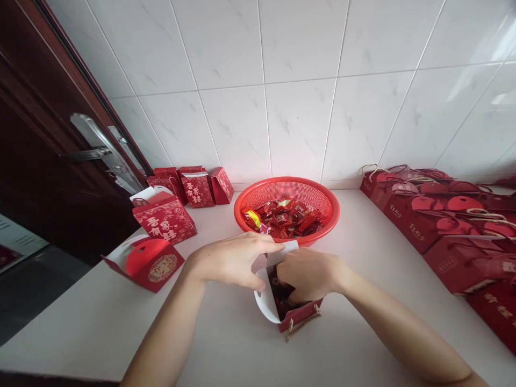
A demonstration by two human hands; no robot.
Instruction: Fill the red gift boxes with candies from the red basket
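1. Here's the centre of our clock: an open red box (300, 316) on the white table (226, 338), its twisted cord (304, 323) at five o'clock.
2. In from ten o'clock, the left hand (237, 262)! Its thumb lies against the rounded white flap (266, 306) and its index finger reaches the far flap; whether those fingers pinch the card, I cannot tell.
3. And the right hand (310, 271), forearm coming from four o'clock, dips right into the box! Fingertips hidden, so grasping or released, no telling.
4. Straight up at twelve, a red mesh basket (238, 210) carries wrapped pieces (288, 216), mostly red, one yellow.
5. Left flank: small red boxes (197, 189) at eleven, an open-topped printed box (167, 219) at ten, a round-flapped box (141, 263) between nine and ten.
6. Two o'clock, packed close: larger red boxes (427, 217) with cord handles.
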